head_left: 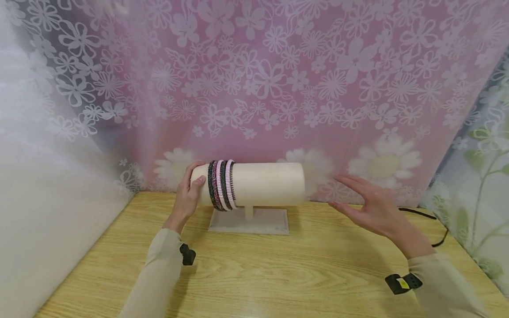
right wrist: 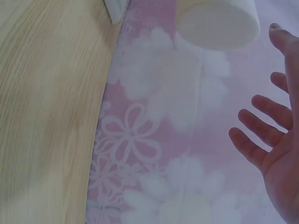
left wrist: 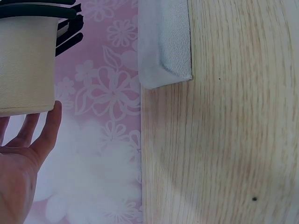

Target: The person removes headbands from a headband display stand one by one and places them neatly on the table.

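A cream padded headband display stand point(head_left: 270, 183) lies level on a short post above a pale base point(head_left: 268, 221). Several headbands point(head_left: 222, 185), dark glittery, pink and pale lilac, are lined up side by side around its left part; the innermost shows small comb teeth. My left hand point(head_left: 187, 201) holds the roll's left end, thumb in front and fingers going behind. In the left wrist view its fingers point(left wrist: 49, 126) touch the end rim. To the right, apart from the roll's free end, my right hand point(head_left: 374, 205) hovers with fingers extended and nothing in it.
A light wood table point(head_left: 254, 269) carries the stand near its back edge. Behind it hangs a pink floral curtain point(head_left: 254, 88), with a white sheet point(head_left: 59, 198) on the left. A black cord point(head_left: 417, 213) lies at the right rear.
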`<state>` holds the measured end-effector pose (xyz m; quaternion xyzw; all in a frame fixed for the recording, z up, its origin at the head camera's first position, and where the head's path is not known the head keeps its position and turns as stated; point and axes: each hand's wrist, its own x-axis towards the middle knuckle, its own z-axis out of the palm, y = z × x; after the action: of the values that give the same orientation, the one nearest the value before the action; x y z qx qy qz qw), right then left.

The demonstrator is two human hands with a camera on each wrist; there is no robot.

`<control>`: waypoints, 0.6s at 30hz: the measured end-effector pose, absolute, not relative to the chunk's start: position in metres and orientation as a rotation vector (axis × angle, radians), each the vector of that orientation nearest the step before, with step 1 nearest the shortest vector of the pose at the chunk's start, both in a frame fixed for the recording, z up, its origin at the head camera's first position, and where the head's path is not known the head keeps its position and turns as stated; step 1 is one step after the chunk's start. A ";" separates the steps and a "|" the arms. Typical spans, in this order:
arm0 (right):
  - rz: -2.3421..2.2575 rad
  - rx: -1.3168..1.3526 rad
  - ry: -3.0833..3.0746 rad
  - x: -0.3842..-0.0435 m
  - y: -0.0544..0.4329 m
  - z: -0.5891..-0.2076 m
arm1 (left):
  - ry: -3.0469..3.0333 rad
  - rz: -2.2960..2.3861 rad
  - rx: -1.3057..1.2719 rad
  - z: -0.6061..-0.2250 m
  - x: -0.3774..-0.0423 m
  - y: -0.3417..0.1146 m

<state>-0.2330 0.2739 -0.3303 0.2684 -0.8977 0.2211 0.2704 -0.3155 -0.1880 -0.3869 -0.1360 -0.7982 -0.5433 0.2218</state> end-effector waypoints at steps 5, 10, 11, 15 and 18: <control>0.570 0.786 -2.369 -0.235 0.261 -0.327 | -2.216 -1.505 -0.369 -0.381 -0.309 -0.185; 0.548 0.847 -2.315 -0.241 0.250 -0.325 | -2.235 -1.487 -0.367 -0.371 -0.301 -0.182; 0.550 0.857 -2.311 -0.243 0.248 -0.324 | -2.238 -1.482 -0.365 -0.371 -0.301 -0.182; 0.556 0.883 -2.295 -0.247 0.240 -0.322 | -2.226 -1.484 -0.367 -0.379 -0.308 -0.184; 0.558 0.908 -2.268 -0.250 0.235 -0.320 | -2.210 -1.487 -0.377 -0.385 -0.314 -0.186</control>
<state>-0.2503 0.2349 -0.3197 0.3441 -0.8598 0.2113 0.3125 -0.3144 -0.1860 -0.3853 -0.1364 -0.8008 -0.5386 0.2237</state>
